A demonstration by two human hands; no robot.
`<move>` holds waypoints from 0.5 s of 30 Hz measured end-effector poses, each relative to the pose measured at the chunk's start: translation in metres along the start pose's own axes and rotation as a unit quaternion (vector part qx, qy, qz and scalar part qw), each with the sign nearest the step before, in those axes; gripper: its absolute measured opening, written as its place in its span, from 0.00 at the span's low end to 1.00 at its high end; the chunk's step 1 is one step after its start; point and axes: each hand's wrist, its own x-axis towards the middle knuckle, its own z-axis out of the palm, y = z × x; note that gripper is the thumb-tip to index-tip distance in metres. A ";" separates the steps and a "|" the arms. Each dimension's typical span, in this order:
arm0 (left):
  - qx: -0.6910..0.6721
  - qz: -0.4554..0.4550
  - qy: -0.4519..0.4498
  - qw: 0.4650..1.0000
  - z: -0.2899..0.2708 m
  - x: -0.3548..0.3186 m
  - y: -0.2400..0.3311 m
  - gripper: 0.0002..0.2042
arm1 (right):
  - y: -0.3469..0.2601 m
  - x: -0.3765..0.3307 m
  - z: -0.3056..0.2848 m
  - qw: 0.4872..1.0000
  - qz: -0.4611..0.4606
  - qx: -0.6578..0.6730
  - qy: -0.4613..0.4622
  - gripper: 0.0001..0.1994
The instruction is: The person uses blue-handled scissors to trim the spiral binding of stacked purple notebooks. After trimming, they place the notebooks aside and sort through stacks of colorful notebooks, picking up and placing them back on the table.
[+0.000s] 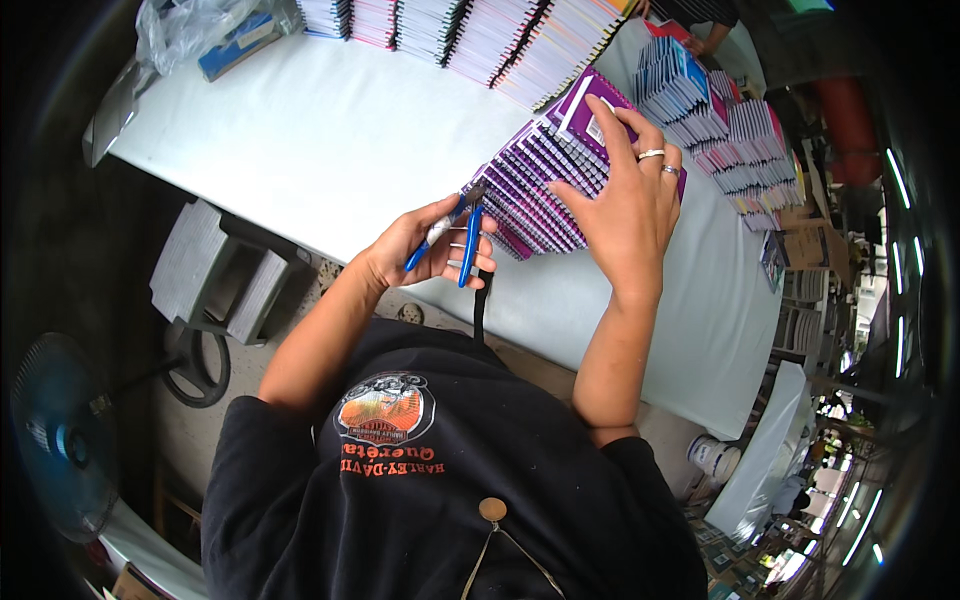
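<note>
From where I stand, everything centres on the slanting stack of purple-covered, spiral-bound notebooks, which lies near the front edge of a long table draped in pale, smooth cloth. At the stack's left end, the person's left hand is closed around a pair of small hand cutters with blue handles. The handles stand splayed within the fingers, and the tips reach the binding ends at that side; whether they have caught a coil is too small to tell. Something white shows by the thumb, but I can't make out what it is.

Over the stack's right end, the right hand is spread, thumb well away from the forefinger, clamped on nothing. Its forefinger lies across a purple notebook with a pale label; I can't tell whether it touches. Beyond the stack stand long rows of other spiral-bound books, and to its right more piles with blue and pink covers.

I'd judge this to be trimming or finishing the coil ends, book by book. The next move seems to call for seating the tips on one wire end and squeezing, with the right hand steadying the stack.
</note>
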 end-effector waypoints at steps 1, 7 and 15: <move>-0.009 -0.001 -0.010 1.000 -0.004 0.002 0.000 0.28 | 0.000 0.000 -0.001 1.000 0.001 0.001 -0.003 0.37; -0.052 -0.002 -0.068 0.996 -0.017 0.002 -0.002 0.29 | 0.001 0.003 0.000 1.000 -0.009 -0.017 -0.005 0.37; -0.061 -0.018 -0.099 0.993 -0.021 0.003 0.001 0.29 | 0.002 0.002 0.004 1.000 -0.025 -0.017 -0.006 0.39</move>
